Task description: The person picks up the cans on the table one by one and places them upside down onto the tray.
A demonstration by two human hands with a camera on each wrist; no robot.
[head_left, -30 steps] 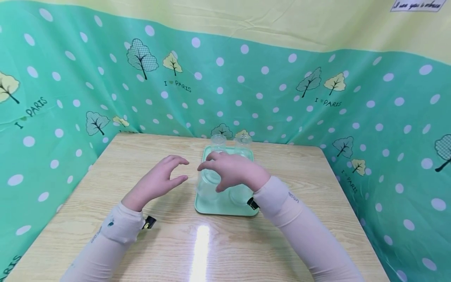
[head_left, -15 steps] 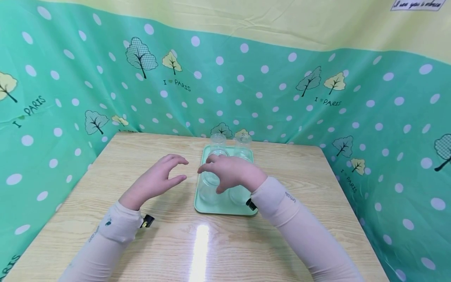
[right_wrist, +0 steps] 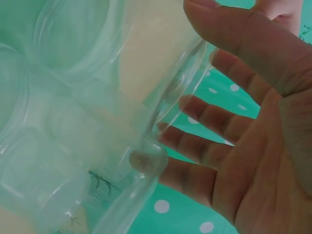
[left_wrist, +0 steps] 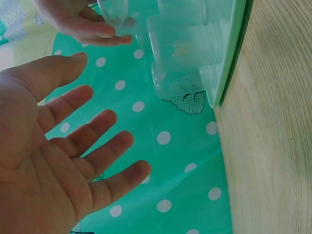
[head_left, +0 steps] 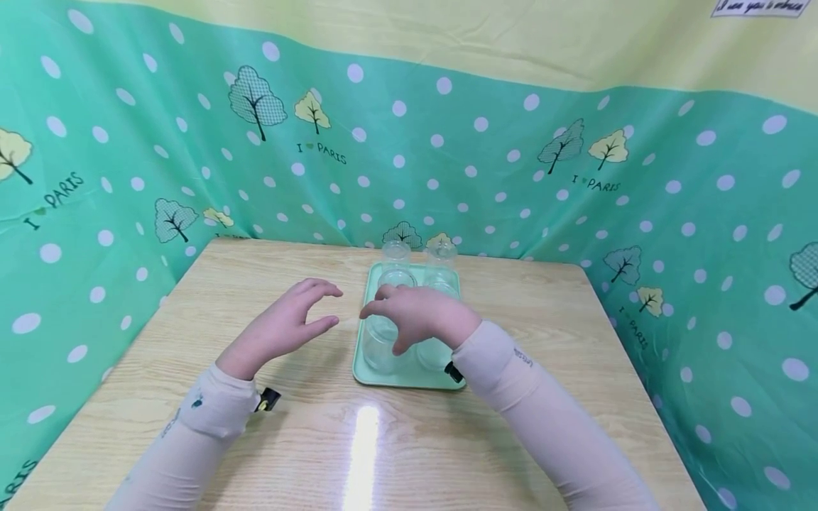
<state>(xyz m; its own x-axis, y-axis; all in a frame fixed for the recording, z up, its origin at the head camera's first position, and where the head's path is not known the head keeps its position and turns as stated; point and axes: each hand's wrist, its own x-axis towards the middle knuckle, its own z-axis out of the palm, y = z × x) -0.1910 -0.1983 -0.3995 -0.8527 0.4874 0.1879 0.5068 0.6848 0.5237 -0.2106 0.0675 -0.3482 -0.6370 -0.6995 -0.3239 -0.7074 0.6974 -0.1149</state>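
Observation:
Several clear, see-through jar-like cups stand upright on a light green tray (head_left: 399,378) in the head view. My right hand (head_left: 424,312) is over the near left cup (head_left: 378,348), with thumb and fingers spread about its top. In the right wrist view the fingers (right_wrist: 200,114) lie close beside the clear rim (right_wrist: 183,80), and the little fingertip shows through the wall. Whether they touch it I cannot tell. My left hand (head_left: 287,323) hovers left of the tray, fingers spread and nothing in it; its palm (left_wrist: 44,180) shows in the left wrist view.
The tray lies on a pale wooden table (head_left: 524,404), near the back. A green dotted curtain (head_left: 434,163) surrounds the far edge and sides. Two far cups (head_left: 418,253) rise at the tray's back. A bright light streak (head_left: 362,454) reflects on the tabletop in front.
My right hand has sunk very slightly and drawn a little toward me over the near left cup. The left hand has barely moved, and the tray and cups stay where they were.

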